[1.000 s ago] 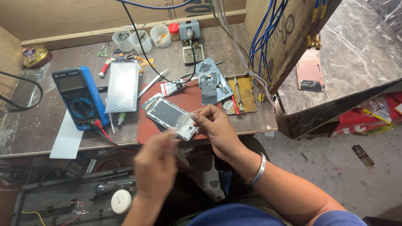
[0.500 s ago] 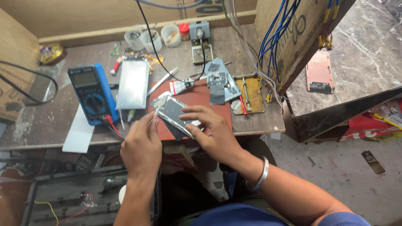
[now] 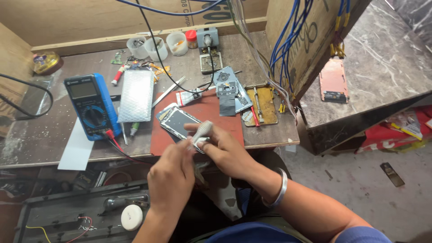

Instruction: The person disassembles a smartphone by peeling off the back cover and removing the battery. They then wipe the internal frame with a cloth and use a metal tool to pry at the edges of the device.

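Head cam looking down at a cluttered bench. The phone sits at the near edge of the red mat, screen side up and angled, its near corner tucked under the fingers of the right hand. That hand is clamped on the phone's lower end, holding it against the mat. The left hand is just below and to the left of the phone, fingers pinched together around a small silver-handled tool — looks like a screwdriver, but the tip is hidden between the hands so I can't tell where it meets the phone. Both hands are touching or nearly touching each other right over the phone's bottom corner.

Around it: a blue multimeter to the left with red leads trailing toward the mat, a bubble-wrap pouch beside it, a white paper sheet hanging off the bench edge. Past the mat there's a glue tube, some phone parts and a yellowish holder. Three plastic cups sit at the back — and a pink phone back lies on the stone slab to the right.
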### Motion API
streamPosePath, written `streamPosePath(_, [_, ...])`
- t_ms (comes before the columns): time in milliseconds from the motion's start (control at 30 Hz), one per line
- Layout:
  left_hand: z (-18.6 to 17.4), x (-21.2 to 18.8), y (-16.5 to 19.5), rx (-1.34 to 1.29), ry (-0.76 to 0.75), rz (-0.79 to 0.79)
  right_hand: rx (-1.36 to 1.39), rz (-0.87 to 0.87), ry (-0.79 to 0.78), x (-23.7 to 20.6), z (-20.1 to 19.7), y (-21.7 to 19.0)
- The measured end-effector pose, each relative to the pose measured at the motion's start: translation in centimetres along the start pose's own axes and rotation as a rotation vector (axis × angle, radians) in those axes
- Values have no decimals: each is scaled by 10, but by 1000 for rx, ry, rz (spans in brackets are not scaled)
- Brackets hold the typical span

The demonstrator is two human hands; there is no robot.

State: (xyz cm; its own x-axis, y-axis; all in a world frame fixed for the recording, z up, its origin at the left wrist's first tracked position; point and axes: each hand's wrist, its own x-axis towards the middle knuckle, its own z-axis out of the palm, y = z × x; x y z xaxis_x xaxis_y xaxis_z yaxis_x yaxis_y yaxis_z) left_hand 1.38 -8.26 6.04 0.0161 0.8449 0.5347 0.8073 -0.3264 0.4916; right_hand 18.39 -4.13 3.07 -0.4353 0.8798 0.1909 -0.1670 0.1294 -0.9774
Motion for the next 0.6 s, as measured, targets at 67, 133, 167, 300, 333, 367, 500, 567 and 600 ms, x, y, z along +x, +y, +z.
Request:
streamPosePath(67, [-1,2,-8,170,-26,-203,117,18,-49,-2,5,2])
streamPosePath(133, [-2,2,-12,161,0,-222,-158,-62,-27,-7,4,2])
streamPosePath(167, [-2,0,-12,66,49,-144,-303,-107,-17,-6,4,2])
streamPosePath(300, [-5,-2,-11,-12,-54,-17,-12,7,-57,-2,4,2])
streamPosePath(333, [-5,-1,-15,43,-12,-95,51,-23,-69,-2,4,1])
streamPosePath(367, [-6,2,-21,95,23,-173,114,-48,-75,-5,5,0])
streamPosePath(500, [3,-2,-50,-489,54,-292,-167,-140,-60,-34,1,0])
streamPosePath(567, [17,-28,-49,-993,-94,-492,-130,-61,-73,-39,0,8])
streamPosePath(600, [26,-36,-47,-1245,-165,-584,-147,-50,-80,-42,-1,12])
